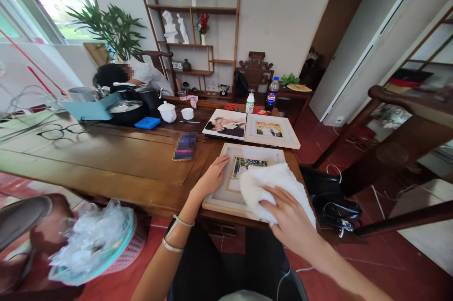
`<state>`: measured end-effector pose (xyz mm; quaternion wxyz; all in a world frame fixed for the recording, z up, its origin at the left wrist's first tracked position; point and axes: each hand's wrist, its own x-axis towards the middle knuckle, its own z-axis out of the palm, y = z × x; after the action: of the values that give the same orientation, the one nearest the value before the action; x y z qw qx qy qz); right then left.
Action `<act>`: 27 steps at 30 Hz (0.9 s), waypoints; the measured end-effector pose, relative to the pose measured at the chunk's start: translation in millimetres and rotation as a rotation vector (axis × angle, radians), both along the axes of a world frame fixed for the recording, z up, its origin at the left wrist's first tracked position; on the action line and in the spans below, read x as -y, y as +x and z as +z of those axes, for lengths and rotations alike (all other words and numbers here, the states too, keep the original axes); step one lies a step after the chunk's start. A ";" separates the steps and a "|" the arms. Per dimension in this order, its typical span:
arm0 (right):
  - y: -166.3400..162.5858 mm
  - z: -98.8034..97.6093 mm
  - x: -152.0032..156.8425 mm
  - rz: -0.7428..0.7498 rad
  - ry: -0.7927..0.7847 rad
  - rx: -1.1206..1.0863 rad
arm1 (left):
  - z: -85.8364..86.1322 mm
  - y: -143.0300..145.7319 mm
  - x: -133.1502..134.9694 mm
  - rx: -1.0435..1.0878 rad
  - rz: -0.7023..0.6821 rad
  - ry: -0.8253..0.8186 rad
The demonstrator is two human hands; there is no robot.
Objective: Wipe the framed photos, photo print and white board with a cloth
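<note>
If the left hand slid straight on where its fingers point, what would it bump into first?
The left hand would likely cross the frame it rests on, then meet the second frame behind it; depth is unclear.

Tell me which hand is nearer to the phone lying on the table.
Left. The left hand rests on the left edge of the picture frame, close to the phone. The right hand holds a white cloth on the frame's right part, farther away.

Open: bare brown wooden tabletop (106, 164) centre left. Blocked: purple-screened phone (184, 146), white-framed photo (272, 131) at centre; pale wooden picture frame (224, 196) fills lower centre.
</note>
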<state>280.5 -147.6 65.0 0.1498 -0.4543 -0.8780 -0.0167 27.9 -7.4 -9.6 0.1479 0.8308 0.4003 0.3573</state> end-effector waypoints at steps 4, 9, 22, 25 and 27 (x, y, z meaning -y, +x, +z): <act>24.2 -11.3 -45.4 -0.107 0.094 -0.025 | 6.2 -0.2 2.4 0.014 -0.014 -0.011; 36.3 -17.3 -77.2 -0.180 0.161 -0.032 | 12.0 1.2 3.0 0.034 0.004 -0.030; 8.9 -0.9 -2.7 0.147 -0.054 -0.022 | 10.4 3.7 -0.2 0.077 0.010 -0.006; 22.0 -9.8 -19.0 0.058 0.037 -0.021 | 10.3 3.0 1.0 0.073 0.005 -0.016; 34.3 -15.7 -41.8 -0.064 0.110 -0.008 | 9.2 2.6 1.0 0.068 -0.006 -0.024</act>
<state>314.8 -105.8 49.3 0.1776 -0.4734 -0.8601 -0.0678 30.5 -8.5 -0.4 0.1725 0.8174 0.3970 0.3802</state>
